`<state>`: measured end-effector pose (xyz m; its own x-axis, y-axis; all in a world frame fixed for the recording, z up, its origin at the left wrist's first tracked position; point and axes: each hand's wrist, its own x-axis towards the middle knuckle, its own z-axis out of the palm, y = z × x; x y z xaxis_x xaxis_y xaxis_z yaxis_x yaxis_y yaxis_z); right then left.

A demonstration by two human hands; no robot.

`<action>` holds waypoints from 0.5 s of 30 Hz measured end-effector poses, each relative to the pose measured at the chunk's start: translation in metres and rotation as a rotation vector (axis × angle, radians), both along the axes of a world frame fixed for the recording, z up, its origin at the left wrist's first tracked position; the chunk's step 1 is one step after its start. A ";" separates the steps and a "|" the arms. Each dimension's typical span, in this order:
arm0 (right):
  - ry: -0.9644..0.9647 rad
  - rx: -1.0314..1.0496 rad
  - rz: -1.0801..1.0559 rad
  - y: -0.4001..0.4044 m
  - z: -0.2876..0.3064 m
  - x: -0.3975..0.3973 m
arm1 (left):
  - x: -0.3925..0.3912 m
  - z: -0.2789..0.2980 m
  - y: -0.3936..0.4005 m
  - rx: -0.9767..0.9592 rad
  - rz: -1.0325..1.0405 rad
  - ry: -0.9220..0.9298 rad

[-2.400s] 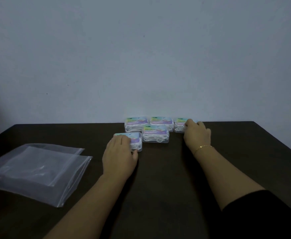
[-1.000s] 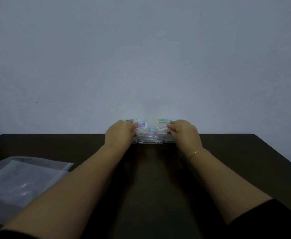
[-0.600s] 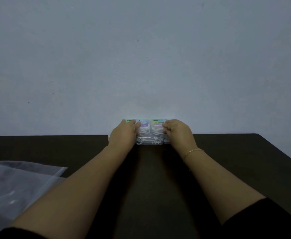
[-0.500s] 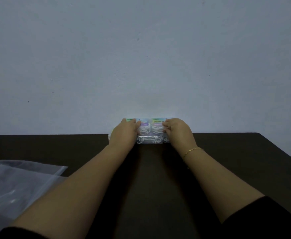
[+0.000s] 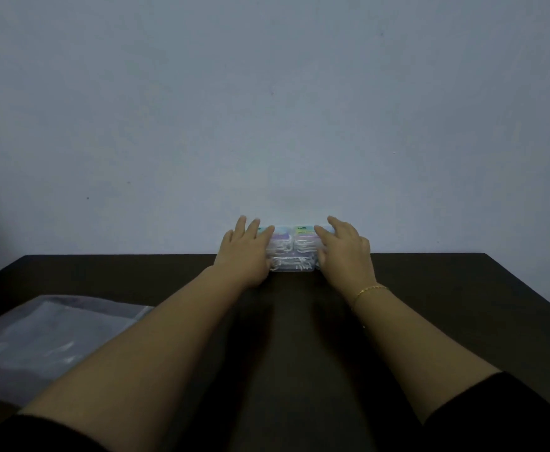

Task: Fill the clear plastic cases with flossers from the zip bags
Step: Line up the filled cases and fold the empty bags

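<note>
Several clear plastic cases with pastel labels and white flossers inside stand stacked in a tight block at the table's far edge, against the wall. My left hand lies against the block's left side with its fingers spread and lifted. My right hand rests against the right side, fingers apart and extended. Neither hand grips a case. Clear zip bags lie flat at the left of the table, and I cannot make out flossers in them.
The dark brown table runs to a plain pale wall right behind the cases. A thin gold bracelet circles my right wrist. Black sleeves show at the bottom corners.
Both hands gathered the scattered cases into one block by the wall. Since half a second ago, the fingers of both hands have opened and lifted off the cases.
</note>
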<state>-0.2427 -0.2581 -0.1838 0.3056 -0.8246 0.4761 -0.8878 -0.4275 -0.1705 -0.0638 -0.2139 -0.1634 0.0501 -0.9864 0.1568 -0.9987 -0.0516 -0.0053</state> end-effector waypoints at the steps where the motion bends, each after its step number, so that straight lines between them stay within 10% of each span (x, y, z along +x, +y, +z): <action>1: -0.015 -0.005 0.013 0.006 0.001 0.002 | 0.002 0.003 0.007 0.007 0.005 -0.004; 15: -0.046 0.136 0.259 0.118 0.009 0.073 | 0.060 0.022 0.136 0.106 0.166 0.034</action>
